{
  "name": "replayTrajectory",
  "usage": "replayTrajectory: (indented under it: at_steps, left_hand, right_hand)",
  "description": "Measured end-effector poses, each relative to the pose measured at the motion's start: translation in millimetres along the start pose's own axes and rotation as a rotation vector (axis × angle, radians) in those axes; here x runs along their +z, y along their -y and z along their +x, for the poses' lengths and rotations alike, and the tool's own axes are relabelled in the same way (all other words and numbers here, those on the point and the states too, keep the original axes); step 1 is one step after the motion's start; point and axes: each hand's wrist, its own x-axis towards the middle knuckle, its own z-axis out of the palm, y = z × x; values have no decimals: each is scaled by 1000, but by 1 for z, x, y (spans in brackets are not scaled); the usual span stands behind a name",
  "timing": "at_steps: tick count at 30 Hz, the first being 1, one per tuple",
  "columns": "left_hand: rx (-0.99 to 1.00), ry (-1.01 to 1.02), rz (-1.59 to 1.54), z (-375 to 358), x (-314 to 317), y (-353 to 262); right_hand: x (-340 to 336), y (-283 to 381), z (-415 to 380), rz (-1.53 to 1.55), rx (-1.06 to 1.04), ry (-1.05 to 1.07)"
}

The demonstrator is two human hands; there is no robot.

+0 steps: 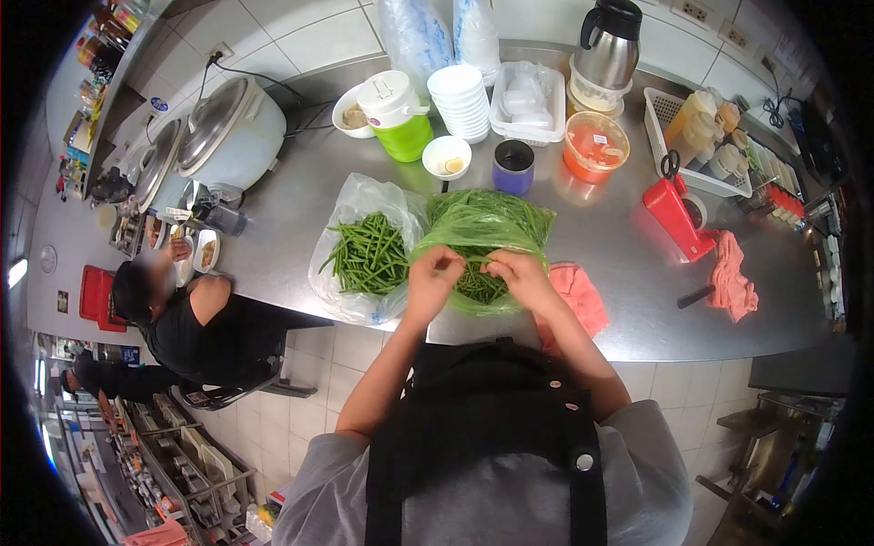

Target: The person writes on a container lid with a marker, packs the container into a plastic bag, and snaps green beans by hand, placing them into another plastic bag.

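A green plastic bag (496, 235) of long, thin green beans (481, 284) lies in front of me, its mouth turned towards my body. Over that opening, my left hand (435, 275) is closed, fingers curled in a pinch. My right hand (517, 275) pinches close beside it, and a thin green bean appears to run between the fingertips. To the left, a clear plastic bag (339, 205) stands open, holding a heap of cut green beans (371, 255). A pink cloth (578, 296) lies partly under my right forearm.
Behind the bags are a white bowl (446, 158), a purple tumbler (513, 169), stacked white bowls (458, 100) and an orange-filled tub (595, 146). A red tape dispenser (675, 218) stands right. A co-worker (205, 323) sits left, near the rice cookers (232, 136).
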Motion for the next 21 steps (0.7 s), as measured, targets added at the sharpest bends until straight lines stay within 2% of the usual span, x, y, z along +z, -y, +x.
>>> replayTrajectory:
  at_steps: [1, 2, 3, 4, 6, 10, 13, 15, 17, 19, 20, 21]
  left_hand:
    - [-2, -1, -1, 1, -2, 4]
    - [-26, -4, -140, 4, -5, 7]
    - [-47, -8, -281, 5, -7, 4]
    - [-46, -10, -283, 4, -6, 1]
    - [-47, 132, -148, 0, -5, -7]
    - [-27, 150, -135, -2, -1, -8]
    - [78, 129, 14, -2, -4, -10]
    - [302, 101, 428, 1, -9, -11]
    - [368, 122, 492, 3, -13, -16]
    - [435, 144, 555, 2, -13, -21]
    - [418, 161, 557, 2, -13, -22]
    - [403, 179, 559, 1, -13, -23]
  right_hand:
    - [-2, 1, 1, 233, 155, 104]
    - [-5, 1, 0, 234, 156, 106]
    - [-10, 3, 0, 363, 137, 118]
    - [-13, 4, 0, 491, 118, 131]
    - [-13, 7, 1, 544, 123, 149]
    - [-12, 9, 3, 668, 166, 159]
    - [-10, 7, 4, 584, 133, 141]
    - [-10, 11, 3, 507, 154, 137]
    - [-13, 18, 2, 429, 176, 131]
    - [-16, 23, 2, 106, 51, 157]
    - [-14, 20, 2, 106, 52, 157]
    - [-10, 17, 3, 34, -84, 87]
